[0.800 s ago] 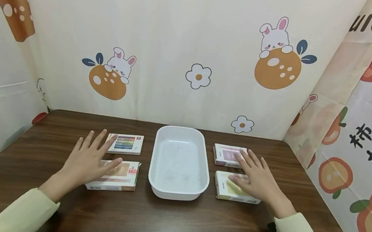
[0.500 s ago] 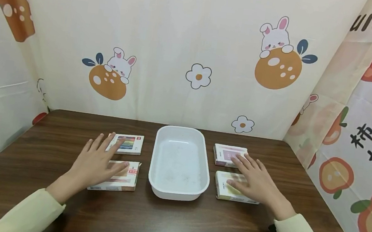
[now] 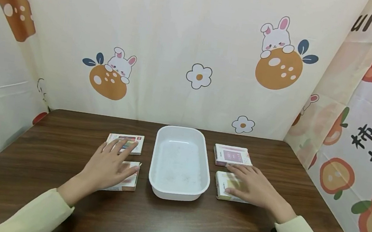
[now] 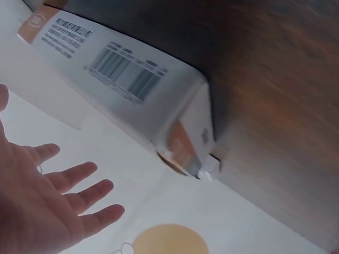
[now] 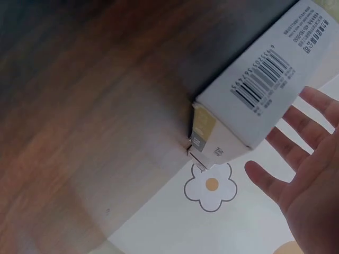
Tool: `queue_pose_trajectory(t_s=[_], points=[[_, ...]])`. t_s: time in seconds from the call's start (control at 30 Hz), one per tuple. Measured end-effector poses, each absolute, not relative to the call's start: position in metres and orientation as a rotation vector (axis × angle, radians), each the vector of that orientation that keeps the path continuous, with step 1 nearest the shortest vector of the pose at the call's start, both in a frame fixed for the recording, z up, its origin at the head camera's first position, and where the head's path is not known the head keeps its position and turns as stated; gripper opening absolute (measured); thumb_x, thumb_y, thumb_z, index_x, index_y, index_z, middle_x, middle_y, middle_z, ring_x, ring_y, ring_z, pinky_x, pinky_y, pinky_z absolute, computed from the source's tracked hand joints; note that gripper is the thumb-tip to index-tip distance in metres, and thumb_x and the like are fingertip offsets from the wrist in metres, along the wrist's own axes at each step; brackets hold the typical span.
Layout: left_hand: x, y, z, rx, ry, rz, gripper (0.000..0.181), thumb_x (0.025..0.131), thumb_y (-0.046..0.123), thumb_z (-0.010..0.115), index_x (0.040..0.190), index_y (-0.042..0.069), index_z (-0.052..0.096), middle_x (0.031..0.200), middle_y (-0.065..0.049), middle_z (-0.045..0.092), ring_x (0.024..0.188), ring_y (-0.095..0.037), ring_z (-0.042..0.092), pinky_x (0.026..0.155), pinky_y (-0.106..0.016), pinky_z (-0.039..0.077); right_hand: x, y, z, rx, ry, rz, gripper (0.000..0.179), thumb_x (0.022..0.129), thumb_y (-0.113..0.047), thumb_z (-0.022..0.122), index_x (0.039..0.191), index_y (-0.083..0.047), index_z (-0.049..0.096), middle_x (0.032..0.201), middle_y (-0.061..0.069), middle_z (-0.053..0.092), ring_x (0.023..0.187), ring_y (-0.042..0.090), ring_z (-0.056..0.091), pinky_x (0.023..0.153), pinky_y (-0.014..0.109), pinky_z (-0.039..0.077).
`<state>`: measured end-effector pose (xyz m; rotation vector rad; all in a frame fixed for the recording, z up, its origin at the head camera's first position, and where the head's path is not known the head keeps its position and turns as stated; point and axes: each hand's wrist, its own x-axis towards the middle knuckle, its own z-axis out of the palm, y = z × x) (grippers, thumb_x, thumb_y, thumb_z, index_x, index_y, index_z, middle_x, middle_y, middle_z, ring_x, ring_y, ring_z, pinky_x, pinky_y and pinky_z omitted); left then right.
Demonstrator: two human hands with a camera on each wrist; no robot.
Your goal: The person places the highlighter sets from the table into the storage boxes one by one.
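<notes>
My left hand (image 3: 106, 168), fingers spread, hovers over a white-and-orange box (image 3: 130, 182) and partly hides it. Its fingertips overlap a white box with a rainbow-coloured panel (image 3: 137, 147) farther back. In the left wrist view the palm is apart from the orange-marked box (image 4: 127, 74). On the other side, my right hand (image 3: 257, 188) is above a white-and-yellow box (image 3: 226, 183), covering its right part. Behind that lies a white-and-purple box (image 3: 231, 155). The right wrist view has the extended fingers beside the barcoded box (image 5: 265, 79); contact is unclear.
A white rectangular tub (image 3: 177, 196) stands between the two pairs of boxes, with nothing inside. The dark wooden table (image 3: 172, 230) ends at a printed curtain (image 3: 161, 89) behind, and more printed cloth hangs at both sides.
My left hand has moved rightward, farther over the left boxes. The right hand has drawn slightly nearer and lower in view, uncovering more of the purple box. The boxes and tub stay put.
</notes>
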<state>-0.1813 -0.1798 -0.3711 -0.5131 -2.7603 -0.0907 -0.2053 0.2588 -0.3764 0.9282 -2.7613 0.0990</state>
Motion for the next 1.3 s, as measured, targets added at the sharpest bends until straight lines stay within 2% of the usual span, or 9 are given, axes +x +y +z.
queue_pose_trajectory(t_s=[0.27,0.5,1.3], points=[[-0.180,-0.165,-0.369,-0.562,-2.779,-0.120,0.069,0.084,0.065,0.042,0.140,0.024,0.037,0.140,-0.012,0.042,0.126,-0.034,0.040,0.099,-0.055,0.032,-0.204,0.259,-0.380,0.952,-2.833,0.151,0.073,0.078,-0.065,0.053,0.131,-0.015,0.050,0.127,0.005,0.055,0.117,0.027,0.051,0.091,0.051,0.041],[-0.180,-0.157,-0.370,-0.607,-2.764,-0.167,0.067,0.085,0.063,0.042,0.141,0.026,0.036,0.136,-0.011,0.046,0.124,-0.033,0.043,0.098,-0.053,0.033,-0.203,0.259,-0.383,0.979,-2.838,0.161,0.075,0.076,-0.066,0.054,0.131,-0.015,0.049,0.125,0.004,0.056,0.114,0.024,0.052,0.089,0.048,0.042],[-0.189,-0.137,-0.371,-0.695,-2.801,-0.285,0.062,0.088,0.061,0.039,0.136,0.024,0.042,0.135,-0.009,0.046,0.122,-0.031,0.045,0.097,-0.054,0.035,-0.206,0.262,-0.382,1.022,-2.871,0.175,0.084,0.069,-0.069,0.060,0.133,-0.017,0.046,0.126,0.002,0.055,0.113,0.021,0.051,0.088,0.046,0.042]])
